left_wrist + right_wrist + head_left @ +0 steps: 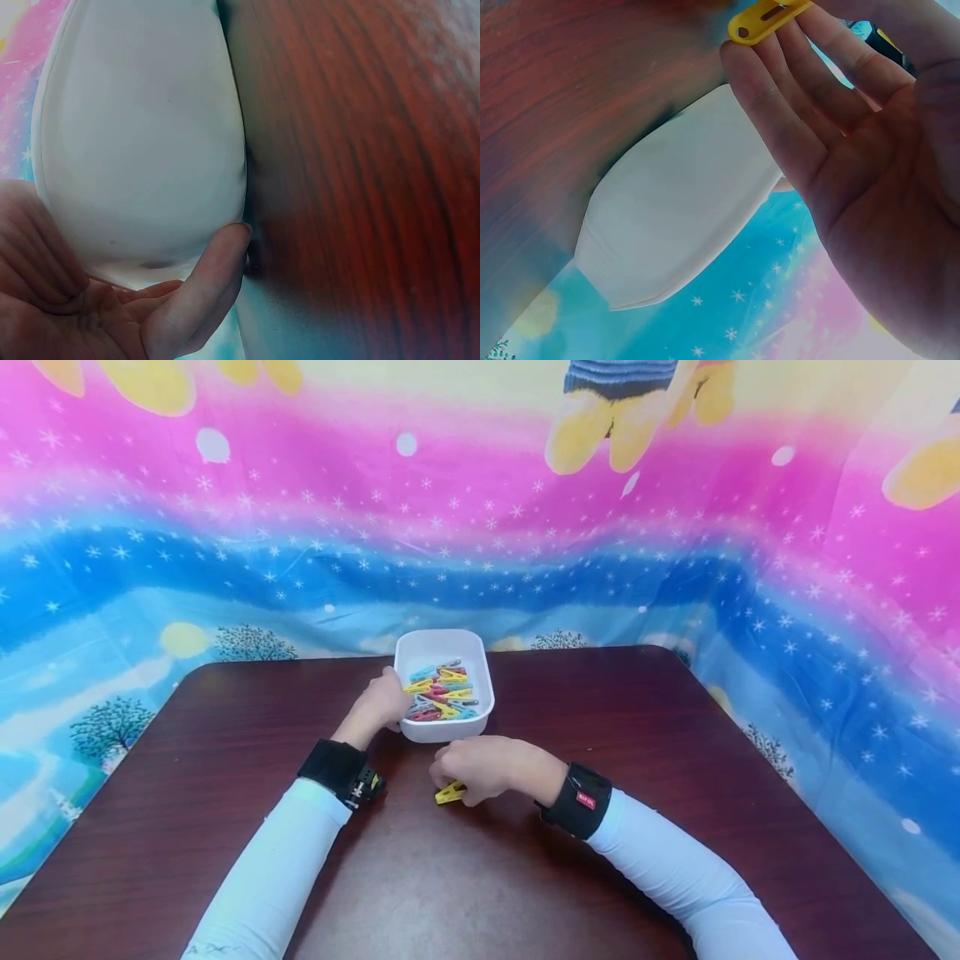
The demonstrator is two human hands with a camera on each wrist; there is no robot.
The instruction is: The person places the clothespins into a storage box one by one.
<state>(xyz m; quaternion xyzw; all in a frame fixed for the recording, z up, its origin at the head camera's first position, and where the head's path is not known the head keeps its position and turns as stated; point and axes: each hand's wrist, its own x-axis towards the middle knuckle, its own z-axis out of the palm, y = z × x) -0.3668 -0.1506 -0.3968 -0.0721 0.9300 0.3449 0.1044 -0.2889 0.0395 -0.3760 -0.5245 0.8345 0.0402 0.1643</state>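
Note:
In the head view, my left hand (381, 699) grips the left side of a white plastic container (444, 732). Several red, yellow, blue and grey clothespins (442, 691) lie inside it. The left wrist view shows the hand (97, 315) at the end of the container (150, 120), one digit along its lower edge. Just in front of the container, my right hand (483, 767) pinches a yellow clothespin (449, 792) low over the table. Its fingertips meet the yellow clothespin (765, 21) at the top of the right wrist view.
A dark red-brown wooden table (600, 877) bears the container near its far edge. Behind and beside the table hangs a colourful printed cloth (480, 527). Black bands (576, 800) with cameras sit on both wrists, over white sleeves.

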